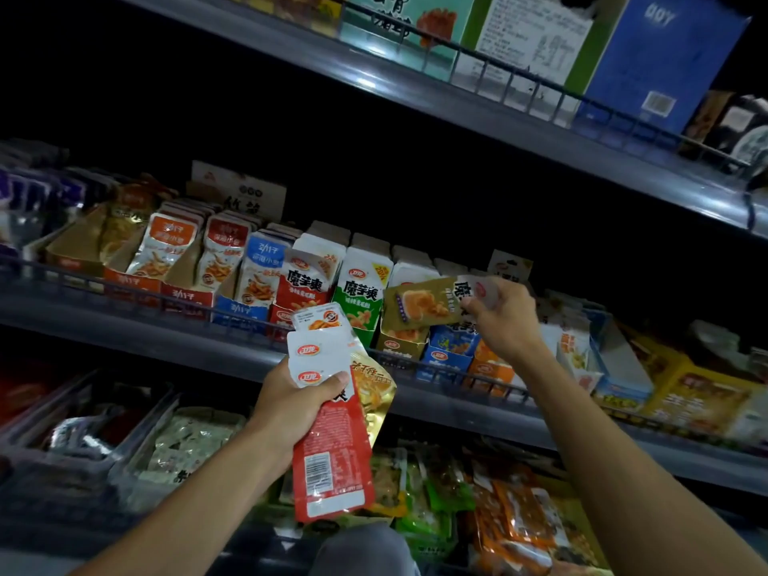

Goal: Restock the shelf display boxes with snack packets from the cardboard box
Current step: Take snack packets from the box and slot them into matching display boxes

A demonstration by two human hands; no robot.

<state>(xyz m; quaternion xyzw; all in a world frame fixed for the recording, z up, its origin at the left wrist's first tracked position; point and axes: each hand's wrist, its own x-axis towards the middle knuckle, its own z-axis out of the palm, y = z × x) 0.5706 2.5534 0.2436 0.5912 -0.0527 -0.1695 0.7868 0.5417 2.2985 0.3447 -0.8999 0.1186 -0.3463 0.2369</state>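
R hand (pixel 505 315) pinches gold packet (pixel 424 303) by its white end; long axis lies sideways, nearly level, body pointing left from grip. It hovers just above gold display box (pixel 401 347) at front rail of middle shelf (pixel 137 334). Likely needs turning upright before dropping in. L hand (pixel 291 403), lower and nearer, grips a bundle of packets (pixel 332 430), held upright. R arm reaches up and fwd.

display boxes (pixel 361 293) stand side by side on the middle shelf (pixel 166 334), behind its wire rail (pixel 124 291).
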